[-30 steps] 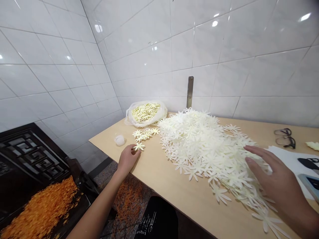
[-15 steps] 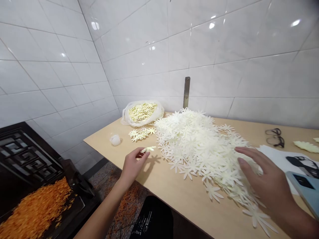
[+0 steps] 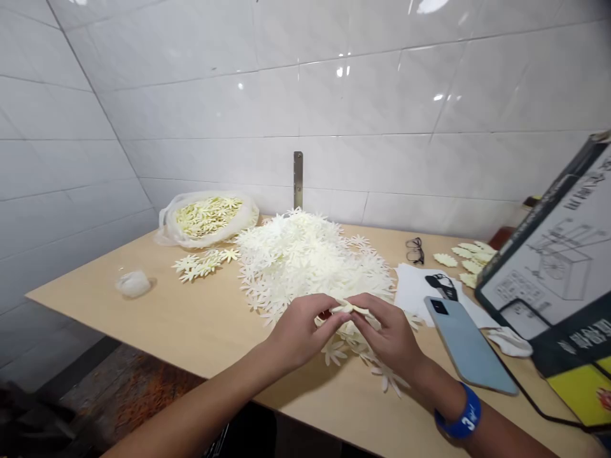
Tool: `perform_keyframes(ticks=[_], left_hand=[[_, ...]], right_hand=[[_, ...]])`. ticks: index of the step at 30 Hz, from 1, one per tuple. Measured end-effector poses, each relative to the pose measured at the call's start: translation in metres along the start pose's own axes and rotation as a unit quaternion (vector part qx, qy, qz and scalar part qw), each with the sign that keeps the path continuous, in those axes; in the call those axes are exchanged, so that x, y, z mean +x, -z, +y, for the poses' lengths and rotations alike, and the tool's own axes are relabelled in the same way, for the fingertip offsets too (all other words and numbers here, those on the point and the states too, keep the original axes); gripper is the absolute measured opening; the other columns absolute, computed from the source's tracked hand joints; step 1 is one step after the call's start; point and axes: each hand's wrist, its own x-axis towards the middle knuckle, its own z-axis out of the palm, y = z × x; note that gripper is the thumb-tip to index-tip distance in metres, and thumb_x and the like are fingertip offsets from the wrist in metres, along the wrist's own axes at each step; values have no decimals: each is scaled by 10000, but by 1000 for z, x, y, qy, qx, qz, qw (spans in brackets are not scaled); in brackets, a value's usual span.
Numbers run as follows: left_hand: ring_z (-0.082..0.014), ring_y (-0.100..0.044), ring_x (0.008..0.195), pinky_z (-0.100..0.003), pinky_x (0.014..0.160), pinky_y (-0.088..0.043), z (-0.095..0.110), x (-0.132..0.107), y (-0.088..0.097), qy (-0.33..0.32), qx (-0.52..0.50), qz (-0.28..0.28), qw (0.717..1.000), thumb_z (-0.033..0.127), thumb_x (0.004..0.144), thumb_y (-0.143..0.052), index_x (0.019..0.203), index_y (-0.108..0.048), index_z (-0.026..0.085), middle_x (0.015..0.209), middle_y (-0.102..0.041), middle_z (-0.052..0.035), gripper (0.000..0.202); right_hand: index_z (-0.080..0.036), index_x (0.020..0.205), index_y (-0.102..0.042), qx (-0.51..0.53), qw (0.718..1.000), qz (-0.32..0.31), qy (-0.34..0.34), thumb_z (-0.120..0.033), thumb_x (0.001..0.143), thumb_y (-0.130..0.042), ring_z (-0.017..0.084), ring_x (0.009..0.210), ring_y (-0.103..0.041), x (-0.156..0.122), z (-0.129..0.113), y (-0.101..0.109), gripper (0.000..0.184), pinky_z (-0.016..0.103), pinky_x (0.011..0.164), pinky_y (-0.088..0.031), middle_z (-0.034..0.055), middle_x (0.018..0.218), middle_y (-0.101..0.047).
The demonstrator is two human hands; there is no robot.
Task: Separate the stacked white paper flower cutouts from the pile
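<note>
My left hand point(image 3: 300, 329) and my right hand point(image 3: 390, 334) meet over the front of a heaped pile of white flower-shaped petal pieces point(image 3: 310, 257). Between their thumbs and fingertips they pinch a pale yellow flower-shaped petal piece point(image 3: 352, 306), partly hidden by the fingers. A blue wristband point(image 3: 461, 412) circles my right wrist. Left of the pile lies a small group of yellowish petal pieces point(image 3: 203, 263). Behind that group, a clear plastic bag point(image 3: 167, 222) stands open, filled with more of the yellowish pieces.
On the table point(image 3: 191, 324), a small crumpled clear bag point(image 3: 133, 284) lies at left. To the right are glasses point(image 3: 415, 250), white paper point(image 3: 408, 280), a light blue phone point(image 3: 470, 343), several scalloped pale pieces point(image 3: 472, 254) and a large printed box point(image 3: 558, 254). A metal strip point(image 3: 298, 178) stands against the tiled wall.
My left hand has brought its petal piece right, over the pile's front. My right hand, open before, now meets it and grips the piece too. The view has turned right.
</note>
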Motion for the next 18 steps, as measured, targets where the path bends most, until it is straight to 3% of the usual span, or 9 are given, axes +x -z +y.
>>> perform_keyframes(ticks=[3, 7, 13, 15, 18], left_hand=[[-129, -544, 609, -242, 574, -382, -3, 25, -6, -18, 22, -12, 1000, 459, 885, -571, 643, -593, 176, 619, -606, -4, 373], [-150, -591, 717, -256, 630, -461, -9, 51, -9, -55, 28, 13, 998, 478, 815, -659, 828, -609, 186, 804, -664, -28, 296], [-161, -649, 866, -285, 765, -524, -24, 81, -23, -292, 31, -6, 956, 316, 926, -545, 973, -653, 190, 934, -697, -83, 173], [-153, -655, 808, -276, 726, -526, -31, 89, -31, -300, 19, 2, 954, 297, 939, -518, 945, -668, 186, 874, -700, -82, 187], [-146, -649, 735, -262, 672, -514, -38, 95, -43, -260, -14, 23, 965, 303, 938, -515, 888, -671, 180, 801, -694, -70, 204]], right_hand=[[-213, 947, -661, -4, 999, 25, -40, -217, 924, -520, 194, 748, -669, 1, 6, 9, 143, 309, 662, -527, 54, 841, -705], [-200, 932, -639, -33, 998, 25, -55, -237, 934, -485, 188, 702, -629, 5, 14, 20, 158, 307, 639, -477, 50, 788, -678], [-204, 653, -458, -56, 994, -9, -89, -288, 953, -430, 133, 544, -417, 12, 28, 33, 313, 268, 527, -323, -18, 588, -458], [-206, 644, -421, -64, 992, -3, -111, -325, 961, -425, 129, 534, -382, 12, 36, 34, 339, 265, 521, -299, -27, 574, -414], [-209, 650, -412, -86, 988, 7, -131, -356, 968, -428, 134, 537, -393, 11, 45, 33, 351, 267, 532, -295, -25, 573, -415]])
